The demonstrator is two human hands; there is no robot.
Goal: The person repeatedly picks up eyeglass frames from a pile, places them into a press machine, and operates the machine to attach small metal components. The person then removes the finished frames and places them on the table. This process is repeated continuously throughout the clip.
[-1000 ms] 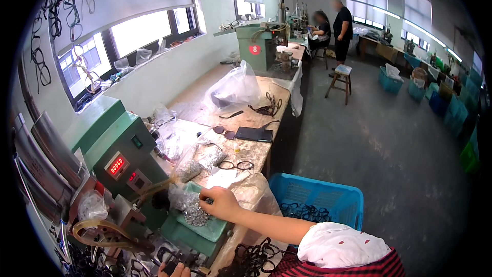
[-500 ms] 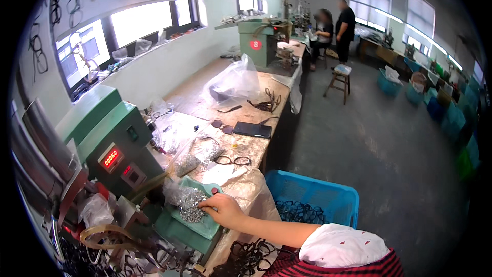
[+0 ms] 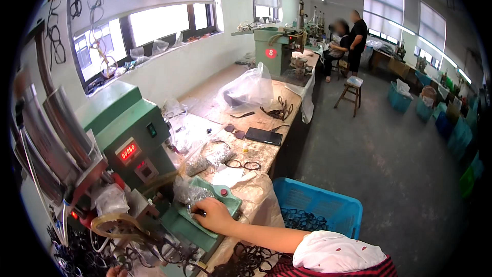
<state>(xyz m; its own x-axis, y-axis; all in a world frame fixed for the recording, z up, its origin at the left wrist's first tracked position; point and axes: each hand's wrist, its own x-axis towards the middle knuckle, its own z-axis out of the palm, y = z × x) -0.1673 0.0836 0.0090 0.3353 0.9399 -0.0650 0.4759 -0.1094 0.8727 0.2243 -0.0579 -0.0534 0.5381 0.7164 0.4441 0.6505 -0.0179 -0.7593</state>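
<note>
Right hand (image 3: 212, 214): is being rested on the green tray (image 3: 228, 202) of the machine, fingers curled down onto a small dark piece (image 3: 197, 212) at the mouth of the bag; whether the piece is being pinched cannot be told
Left hand (image 3: 117, 271): only a sliver is being shown at the lower edge, among dark frames; its state cannot be told
Bag (image 3: 190, 193): a clear plastic bag of small metal parts is being kept on the tray, just beside the right fingertips, touching them
Machine (image 3: 130, 136): a green box with a red counter display is being stood right behind the bag, closing off the left side
Tubing (image 3: 115, 223): yellowish hose loops are being crowded in just left of the tray
Spectacles (image 3: 244, 164): a dark pair is being left on the bench beyond the tray, near a second bag of parts (image 3: 207, 156)
Crate (image 3: 320, 208): a blue crate of dark frames is being kept on the floor to the right of the forearm
Far end: two people are being seen at a second green machine (image 3: 274, 51), well apart, with a stool (image 3: 349, 90) between
</note>
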